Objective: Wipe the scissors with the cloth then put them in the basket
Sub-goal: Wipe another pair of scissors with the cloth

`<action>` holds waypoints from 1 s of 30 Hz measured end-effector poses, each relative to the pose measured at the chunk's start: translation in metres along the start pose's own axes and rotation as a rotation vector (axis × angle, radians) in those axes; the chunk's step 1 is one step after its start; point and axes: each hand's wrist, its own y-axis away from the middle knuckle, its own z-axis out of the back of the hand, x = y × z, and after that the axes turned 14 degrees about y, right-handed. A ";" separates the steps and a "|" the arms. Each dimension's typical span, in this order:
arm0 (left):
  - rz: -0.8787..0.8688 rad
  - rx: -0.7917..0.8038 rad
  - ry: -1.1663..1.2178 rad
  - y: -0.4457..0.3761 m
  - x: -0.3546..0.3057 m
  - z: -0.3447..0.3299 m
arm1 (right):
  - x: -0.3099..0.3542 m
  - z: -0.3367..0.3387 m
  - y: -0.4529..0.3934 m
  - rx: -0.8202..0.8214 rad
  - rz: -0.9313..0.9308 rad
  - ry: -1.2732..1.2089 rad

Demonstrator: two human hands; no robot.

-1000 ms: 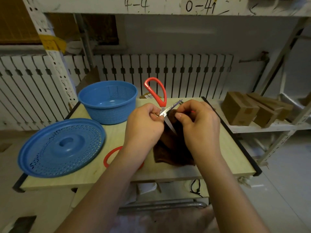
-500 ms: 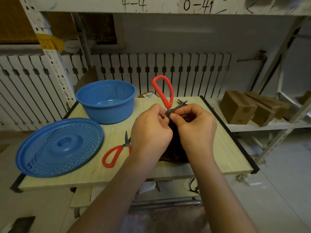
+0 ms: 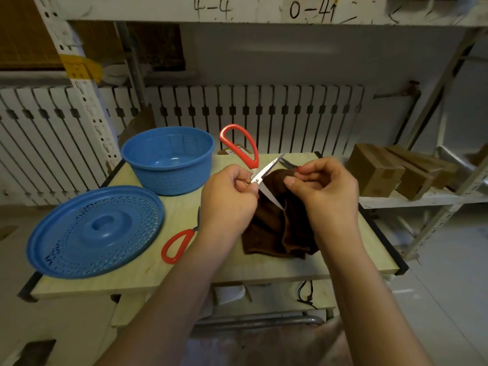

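Observation:
My left hand (image 3: 229, 196) grips a pair of red-handled scissors (image 3: 239, 146) near the pivot, handle loop pointing up. The blades are spread: one points up and right, the other slants down into the brown cloth (image 3: 272, 231). My right hand (image 3: 326, 192) pinches a raised fold of that cloth against the lower blade; the rest of the cloth lies on the wooden table (image 3: 343, 249). The blue basket (image 3: 169, 159) stands at the back left with nothing in it. A second pair of red scissors (image 3: 177, 244) lies on the table beside my left wrist.
A round blue perforated lid (image 3: 95, 231) lies at the table's front left. Dark blades of another pair of scissors (image 3: 287, 163) show behind my right hand. Cardboard boxes (image 3: 375, 170) sit on a low shelf to the right. A white slatted radiator runs behind the table.
The scissors' blades have spread apart and the handle loop has tilted left. My right hand has moved right and down with the cloth along the lower blade.

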 end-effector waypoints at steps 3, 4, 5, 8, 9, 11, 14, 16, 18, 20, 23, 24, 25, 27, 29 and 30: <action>-0.029 -0.018 -0.055 0.000 -0.005 0.000 | 0.004 -0.005 0.003 0.042 0.064 0.042; -0.040 -0.020 -0.079 0.001 -0.006 0.000 | 0.005 -0.007 0.004 0.050 0.078 0.050; -0.048 -0.019 -0.098 0.002 -0.007 0.000 | 0.006 -0.010 0.004 0.054 0.093 0.059; -0.061 -0.005 -0.129 0.006 -0.007 -0.003 | 0.007 -0.018 0.006 0.039 0.114 0.089; -0.065 -0.002 -0.131 0.007 -0.006 -0.004 | 0.007 -0.020 0.006 0.026 0.106 0.087; -0.064 0.012 -0.119 0.008 -0.004 -0.004 | 0.007 -0.023 0.007 -0.007 0.082 0.074; -0.060 0.039 -0.097 0.009 -0.003 -0.003 | 0.007 -0.024 0.005 -0.050 0.053 0.066; -0.058 0.038 -0.071 0.010 -0.003 -0.002 | 0.006 -0.025 0.002 -0.057 0.033 0.072; -0.039 0.027 -0.027 0.011 -0.003 -0.002 | 0.005 -0.026 -0.002 -0.063 0.017 0.079; -0.016 0.023 0.006 0.010 -0.003 -0.001 | 0.003 -0.024 -0.006 -0.081 0.002 0.077; 0.015 0.019 0.023 0.006 -0.002 0.003 | 0.003 -0.012 -0.009 -0.105 -0.018 0.024; 0.020 0.013 0.023 0.005 -0.001 0.005 | 0.004 -0.008 -0.009 -0.098 -0.011 0.004; 0.017 0.009 0.015 0.004 -0.002 0.005 | 0.005 -0.006 -0.009 -0.080 0.004 -0.004; -0.017 0.005 -0.039 0.003 -0.002 0.004 | 0.008 -0.008 -0.006 -0.038 0.040 0.030; -0.058 0.000 -0.092 0.004 -0.004 0.000 | 0.009 -0.015 -0.004 -0.019 0.071 0.086; -0.070 0.004 -0.111 0.005 -0.005 -0.002 | 0.009 -0.019 -0.004 -0.019 0.076 0.109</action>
